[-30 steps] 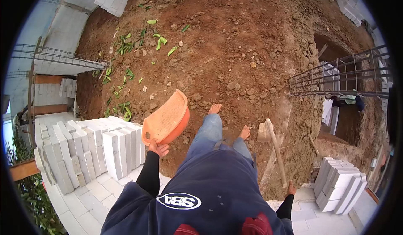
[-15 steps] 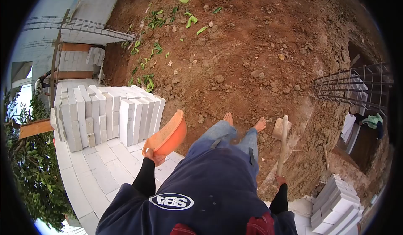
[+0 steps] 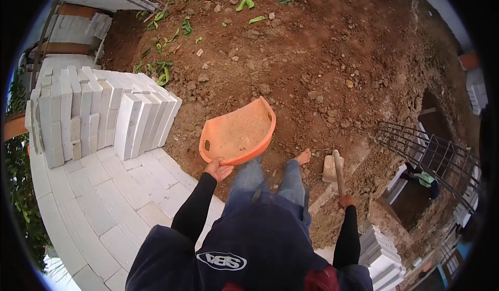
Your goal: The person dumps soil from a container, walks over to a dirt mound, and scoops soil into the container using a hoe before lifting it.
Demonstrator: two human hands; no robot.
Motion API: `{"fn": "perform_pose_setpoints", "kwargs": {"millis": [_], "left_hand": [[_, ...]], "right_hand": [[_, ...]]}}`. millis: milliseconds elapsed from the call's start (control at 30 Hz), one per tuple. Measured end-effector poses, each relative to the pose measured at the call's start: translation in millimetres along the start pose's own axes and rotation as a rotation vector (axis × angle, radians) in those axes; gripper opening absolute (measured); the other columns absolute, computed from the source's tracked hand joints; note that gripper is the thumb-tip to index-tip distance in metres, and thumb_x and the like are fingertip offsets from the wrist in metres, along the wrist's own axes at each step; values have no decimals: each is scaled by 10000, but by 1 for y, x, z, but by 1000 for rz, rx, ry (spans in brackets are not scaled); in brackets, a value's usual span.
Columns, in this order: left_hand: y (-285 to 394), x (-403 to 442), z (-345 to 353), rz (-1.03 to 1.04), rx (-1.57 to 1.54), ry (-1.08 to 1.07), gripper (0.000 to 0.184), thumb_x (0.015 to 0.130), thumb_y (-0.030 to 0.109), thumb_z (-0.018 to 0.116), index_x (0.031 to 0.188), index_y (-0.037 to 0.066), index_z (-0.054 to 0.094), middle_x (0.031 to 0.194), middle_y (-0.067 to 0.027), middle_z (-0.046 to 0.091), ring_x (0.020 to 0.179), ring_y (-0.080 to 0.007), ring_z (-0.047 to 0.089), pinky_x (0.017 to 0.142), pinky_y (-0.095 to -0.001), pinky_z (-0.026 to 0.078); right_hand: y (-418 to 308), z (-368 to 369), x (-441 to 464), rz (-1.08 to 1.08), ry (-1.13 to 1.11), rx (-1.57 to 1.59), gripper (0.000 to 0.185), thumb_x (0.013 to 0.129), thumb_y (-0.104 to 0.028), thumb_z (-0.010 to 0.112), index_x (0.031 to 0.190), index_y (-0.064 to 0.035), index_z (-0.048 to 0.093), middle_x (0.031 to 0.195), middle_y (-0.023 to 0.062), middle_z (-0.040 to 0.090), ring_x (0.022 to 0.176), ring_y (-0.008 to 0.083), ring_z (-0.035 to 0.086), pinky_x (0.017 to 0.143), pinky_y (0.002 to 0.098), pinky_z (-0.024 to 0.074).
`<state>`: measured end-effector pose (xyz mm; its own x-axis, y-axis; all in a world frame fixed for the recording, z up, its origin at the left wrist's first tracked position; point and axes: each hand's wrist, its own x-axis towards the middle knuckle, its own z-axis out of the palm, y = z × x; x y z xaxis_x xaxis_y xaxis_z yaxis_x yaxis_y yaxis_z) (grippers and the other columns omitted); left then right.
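Place: outdoor building site, as shown by the following signs
Ground [image 3: 312,46]: bare and brown, uneven, with many small stones [image 3: 349,84] and some green leaves [image 3: 245,2]
White blocks [image 3: 106,109]: stacked closely at left, and again at lower right
Steel-bar cage [image 3: 429,156]: long, open between thin bars, near an open pit [image 3: 413,205]
Working things: long-handled hoe [image 3: 340,179] and orange basin [image 3: 239,130]
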<state>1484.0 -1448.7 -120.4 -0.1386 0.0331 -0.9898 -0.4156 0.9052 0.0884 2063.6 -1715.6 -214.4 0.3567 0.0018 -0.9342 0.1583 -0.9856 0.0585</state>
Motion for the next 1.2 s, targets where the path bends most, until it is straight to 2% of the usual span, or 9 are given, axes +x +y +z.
{"fn": "perform_pose_setpoints", "kwargs": {"millis": [67, 100, 200, 467, 667, 733, 833, 967, 1200], "left_hand": [[-18, 33, 16, -24, -87, -37, 405, 971, 266, 539, 1307, 54, 465, 1283, -224, 565, 1169, -336, 594, 999, -439, 506], [-30, 50, 26, -39, -107, -93, 388, 973, 246, 539, 1305, 61, 463, 1276, -213, 566, 1162, -333, 596, 1000, -441, 508], [-52, 66, 39, -78, -146, -121, 368, 975, 233, 545, 1295, 69, 468, 1261, -194, 571, 1136, -324, 608, 986, -445, 522], [-42, 129, -59, -77, -267, -90, 303, 972, 194, 557, 1242, 67, 505, 1118, -138, 613, 958, -285, 679, 732, -348, 584], [-63, 102, -117, 2, -325, 57, 196, 1004, 185, 543, 1169, 80, 545, 1027, -103, 658, 830, -240, 690, 570, -254, 507], [-59, 105, -140, 53, -332, 78, 185, 990, 184, 565, 1139, 77, 540, 954, -89, 655, 799, -227, 686, 541, -240, 494], [-51, 113, -179, 65, -332, 135, 151, 977, 191, 578, 1082, 85, 553, 941, -76, 657, 760, -205, 680, 509, -232, 488], [-53, 94, -223, 10, -225, 141, 131, 978, 153, 548, 1075, 66, 565, 900, -99, 664, 691, -208, 685, 480, -243, 485], [-27, 145, -293, -70, -175, 7, 172, 924, 170, 646, 1082, 160, 577, 949, -39, 654, 818, -173, 650, 665, -312, 532]], "right_hand": [[-42, -1, -4, 3, -24, -94, 289, 956, -232, 645, 906, 52, 672, 636, 140, 630, 525, 238, 617, 488, 438, 493], [-55, -2, -10, -20, 62, -479, 334, 924, -299, 691, 895, 34, 682, 655, 134, 650, 513, 236, 623, 482, 444, 496], [-79, 5, -12, 82, 82, -273, 248, 979, -173, 607, 901, 31, 725, 622, 156, 643, 467, 235, 595, 452, 422, 494], [-105, 66, 52, 73, 96, -421, 334, 879, -298, 734, 773, 12, 670, 604, 138, 622, 530, 222, 620, 522, 442, 531], [-141, 41, 3, 59, 76, -594, 310, 899, -248, 715, 929, 61, 697, 714, 152, 687, 560, 232, 660, 538, 429, 551], [-167, 60, -26, 96, 54, -639, 373, 928, -227, 679, 1130, 86, 660, 738, 164, 696, 568, 251, 664, 579, 430, 561], [-137, 86, 43, 72, -124, -363, 357, 953, -203, 636, 1163, 86, 632, 708, 163, 673, 529, 244, 623, 529, 428, 532], [-101, 137, -12, 79, 148, -770, 300, 985, -227, 592, 1073, 53, 652, 755, 169, 660, 545, 215, 599, 489, 428, 505], [-125, 201, -46, 92, 256, -620, 434, 883, -244, 699, 1198, 36, 595, 765, 162, 680, 637, 238, 680, 559, 421, 568]]}}
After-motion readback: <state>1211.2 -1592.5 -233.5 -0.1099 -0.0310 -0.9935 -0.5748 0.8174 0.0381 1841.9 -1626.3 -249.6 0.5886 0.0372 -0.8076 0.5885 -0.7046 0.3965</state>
